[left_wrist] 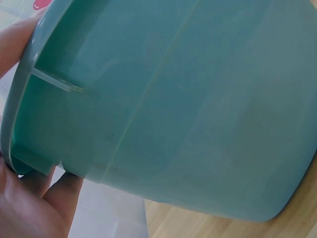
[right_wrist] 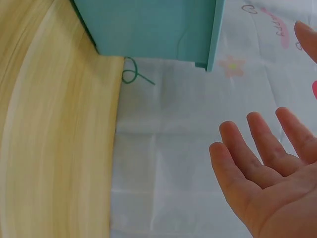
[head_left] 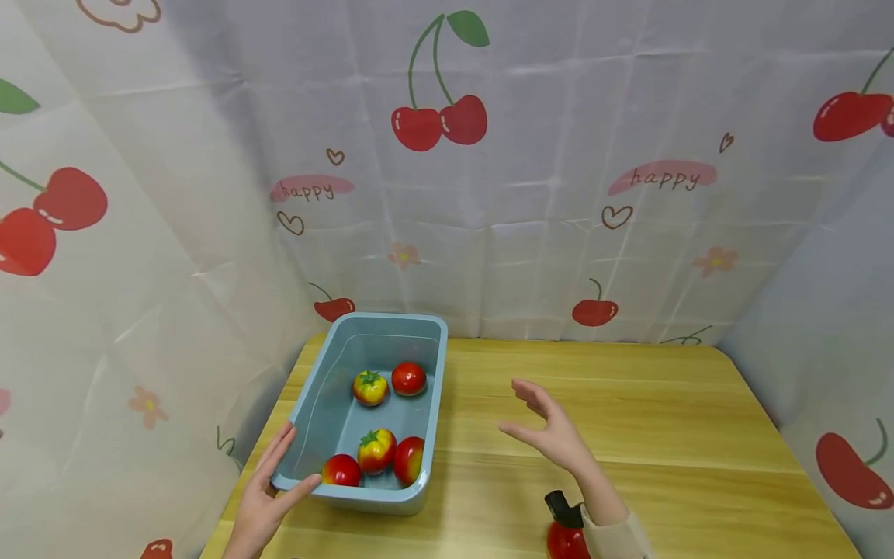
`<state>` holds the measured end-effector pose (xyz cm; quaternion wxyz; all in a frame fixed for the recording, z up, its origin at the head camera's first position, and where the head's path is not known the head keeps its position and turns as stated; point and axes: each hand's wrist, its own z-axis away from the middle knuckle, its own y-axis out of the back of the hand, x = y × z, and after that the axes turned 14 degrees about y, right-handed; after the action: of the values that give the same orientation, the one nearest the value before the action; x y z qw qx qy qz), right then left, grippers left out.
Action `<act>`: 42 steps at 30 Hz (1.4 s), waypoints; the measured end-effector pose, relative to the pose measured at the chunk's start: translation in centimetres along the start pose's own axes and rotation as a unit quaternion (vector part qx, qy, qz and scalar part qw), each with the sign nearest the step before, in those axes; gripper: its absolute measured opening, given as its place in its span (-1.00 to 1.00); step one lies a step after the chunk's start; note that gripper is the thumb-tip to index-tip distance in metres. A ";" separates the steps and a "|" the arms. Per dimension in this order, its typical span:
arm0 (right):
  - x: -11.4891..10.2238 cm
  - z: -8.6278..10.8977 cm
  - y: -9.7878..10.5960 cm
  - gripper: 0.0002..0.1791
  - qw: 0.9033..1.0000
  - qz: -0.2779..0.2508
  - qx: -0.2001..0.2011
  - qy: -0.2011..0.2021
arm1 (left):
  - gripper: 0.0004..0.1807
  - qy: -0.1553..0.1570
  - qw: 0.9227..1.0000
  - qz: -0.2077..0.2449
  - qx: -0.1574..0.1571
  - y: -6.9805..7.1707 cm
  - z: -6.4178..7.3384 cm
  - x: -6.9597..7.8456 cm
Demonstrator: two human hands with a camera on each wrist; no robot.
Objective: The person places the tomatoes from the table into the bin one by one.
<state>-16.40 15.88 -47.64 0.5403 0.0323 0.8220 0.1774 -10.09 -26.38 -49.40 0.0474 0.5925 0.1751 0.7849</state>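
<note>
A blue-grey plastic bin (head_left: 436, 396) stands on the left part of the table, and several shiny round fruits lie inside it. Two are yellow and red with green leafy tops, like this toy tomato (head_left: 370, 387); others, such as the red fruit (head_left: 408, 379), show mostly red. My left hand (head_left: 261, 505) grips the bin's near left corner, thumb along the front rim and fingers at the left side. In the left wrist view, fingertips (left_wrist: 67, 191) curl under the rim. My right hand (head_left: 552, 435) hangs over the table right of the bin, fingers spread and palm bare.
Beneath is a light wooden table (head_left: 628, 404). A cherry-print curtain (head_left: 531, 233) surrounds it at the back and sides. A red rounded thing (head_left: 566, 541) shows at the bottom edge beside my right sleeve (head_left: 615, 537), partly hidden, with a black piece (head_left: 560, 508) above it.
</note>
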 end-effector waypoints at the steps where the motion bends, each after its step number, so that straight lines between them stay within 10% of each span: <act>1: 0.1 0.2 0.1 -0.22 1.000 -0.001 0.002 -0.001 | -0.15 -0.001 1.000 0.001 -0.001 0.0 0.0 0.0; 32: 2.9 6.7 -0.1 -0.21 0.998 -0.022 0.023 -0.058 | -0.15 -0.008 1.000 0.011 -0.006 0.0 0.1 0.0; 42: 4.0 8.9 -0.2 -0.20 0.999 0.015 0.017 -0.023 | -0.15 -0.006 1.000 0.015 -0.004 0.0 0.0 -0.1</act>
<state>-10.01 19.01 -54.39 0.5557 0.0579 0.8116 0.1707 -10.03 -26.39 -49.51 0.0392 0.5997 0.1626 0.7825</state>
